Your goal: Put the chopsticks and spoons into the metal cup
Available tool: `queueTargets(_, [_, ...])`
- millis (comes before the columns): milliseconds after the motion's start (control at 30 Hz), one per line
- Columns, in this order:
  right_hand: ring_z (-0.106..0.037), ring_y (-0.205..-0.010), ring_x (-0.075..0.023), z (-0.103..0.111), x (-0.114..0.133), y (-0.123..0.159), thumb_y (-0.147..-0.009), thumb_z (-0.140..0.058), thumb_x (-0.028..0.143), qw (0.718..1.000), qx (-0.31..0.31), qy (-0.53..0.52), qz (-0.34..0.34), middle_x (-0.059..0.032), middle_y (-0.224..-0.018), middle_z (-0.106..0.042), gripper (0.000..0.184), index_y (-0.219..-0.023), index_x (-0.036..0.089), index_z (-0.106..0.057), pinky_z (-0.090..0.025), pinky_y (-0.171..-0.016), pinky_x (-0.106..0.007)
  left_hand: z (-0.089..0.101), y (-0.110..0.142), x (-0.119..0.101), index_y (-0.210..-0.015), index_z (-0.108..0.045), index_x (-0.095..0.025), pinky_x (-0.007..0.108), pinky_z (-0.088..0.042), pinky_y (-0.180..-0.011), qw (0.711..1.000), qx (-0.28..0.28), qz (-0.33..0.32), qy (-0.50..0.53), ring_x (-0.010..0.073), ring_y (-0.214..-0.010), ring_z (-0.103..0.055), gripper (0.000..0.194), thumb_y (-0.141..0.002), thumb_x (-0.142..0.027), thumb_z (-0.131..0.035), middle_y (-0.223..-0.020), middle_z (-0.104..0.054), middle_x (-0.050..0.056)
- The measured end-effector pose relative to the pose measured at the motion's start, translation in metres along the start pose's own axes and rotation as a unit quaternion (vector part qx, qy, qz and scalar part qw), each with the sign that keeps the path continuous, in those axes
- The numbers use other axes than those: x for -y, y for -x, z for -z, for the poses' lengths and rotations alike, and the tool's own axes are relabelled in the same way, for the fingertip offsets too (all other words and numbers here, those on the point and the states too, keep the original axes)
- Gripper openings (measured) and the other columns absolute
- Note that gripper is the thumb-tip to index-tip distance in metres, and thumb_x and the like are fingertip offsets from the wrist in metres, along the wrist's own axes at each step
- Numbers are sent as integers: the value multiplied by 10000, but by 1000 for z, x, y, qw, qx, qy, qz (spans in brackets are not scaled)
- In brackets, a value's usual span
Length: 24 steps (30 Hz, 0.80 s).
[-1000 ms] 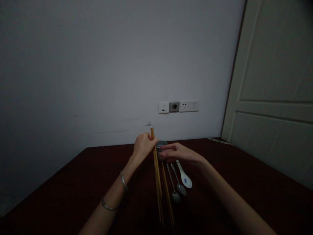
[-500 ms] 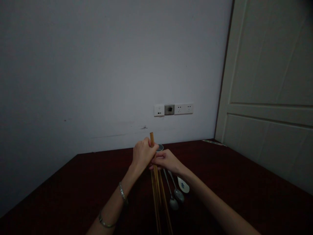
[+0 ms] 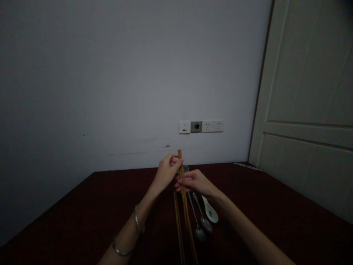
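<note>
My left hand pinches a pair of wooden chopsticks near their upper ends. Lower down, my right hand has its thumb and fingers closed around the same pair. The chopsticks tilt up toward the wall, their tops rising above both hands. To their left, more wooden chopsticks lie on the table. Right of the held pair are a long-handled metal spoon, a second metal spoon and a white ceramic spoon with a blue mark. The handle ends are partly hidden by my right hand.
Behind my hands, a round grey-rimmed object is mostly covered. The dark red table meets a pale wall with sockets. A panelled door stands at the right, and a patterned strip lies at the table's back edge.
My left hand has opened its grip into a looser pinch on the chopsticks. The held pair now stands apart from the chopsticks lying at left. The view has shifted slightly left.
</note>
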State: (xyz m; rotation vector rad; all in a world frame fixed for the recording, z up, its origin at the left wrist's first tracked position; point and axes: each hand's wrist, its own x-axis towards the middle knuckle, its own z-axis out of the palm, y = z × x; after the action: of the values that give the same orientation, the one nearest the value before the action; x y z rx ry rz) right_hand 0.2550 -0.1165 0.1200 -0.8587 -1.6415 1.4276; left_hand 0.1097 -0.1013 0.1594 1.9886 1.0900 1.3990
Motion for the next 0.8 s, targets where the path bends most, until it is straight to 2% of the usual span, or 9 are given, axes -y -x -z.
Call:
queueTargets(100, [-670, -753, -186, 0, 2, 2, -622, -713, 461, 1000, 14, -5, -1, -132, -884, -696, 483, -937, 101, -645, -510, -662, -294, 2, -3, 1, -957, -587, -113, 245, -463, -658, 995, 23, 15, 92, 148, -725, -600, 323, -768, -373, -567, -789, -631, 47])
queueTargets(200, [-671, -753, -190, -2, 5, 4, -633, -715, 440, 999, 36, -5, 2, -130, -874, -698, 465, -939, 98, -642, -517, -672, -305, 3, -3, 0, -912, -600, -103, 272, -487, -703, 984, 57, 54, 159, 164, -760, -626, 284, -776, -351, -568, -827, -663, 75])
queueTargets(333, [-672, -762, -193, -3, 4, 3, -635, -723, 415, 998, 54, -13, 1, -120, -859, -700, 428, -914, 100, -643, -520, -709, -333, 5, 1, -6, -943, -589, -95, 307, -506, -725, 965, 93, 94, 227, 178, -774, -649, 292, -780, -337, -578, -870, -680, 110])
queueTargets(600, [-668, -767, -193, -3, 0, 0, -586, -756, 402, 998, 60, -26, -3, -109, -860, -700, 423, -878, 110, -665, -508, -771, -380, 9, 6, -10, -900, -611, -79, 314, -517, -717, 957, 116, 91, 251, 168, -729, -653, 306, -751, -346, -618, -879, -681, 134])
queueTargets(700, [-662, -769, -184, -4, 1, 0, -586, -759, 382, 998, 58, -23, -6, -93, -855, -699, 420, -900, 116, -671, -503, -769, -360, 13, 8, -13, -884, -606, -77, 317, -518, -723, 956, 113, 84, 256, 175, -736, -656, 299, -740, -337, -631, -873, -682, 132])
queueTargets(800, [-644, -734, -159, -2, 7, 3, -616, -738, 365, 996, 75, 40, 8, -60, -816, -695, 380, -900, 118, -689, -498, -722, -304, 19, 11, -17, -879, -601, -78, 332, -518, -735, 957, 114, 72, 258, 182, -743, -658, 299, -735, -337, -634, -878, -683, 132])
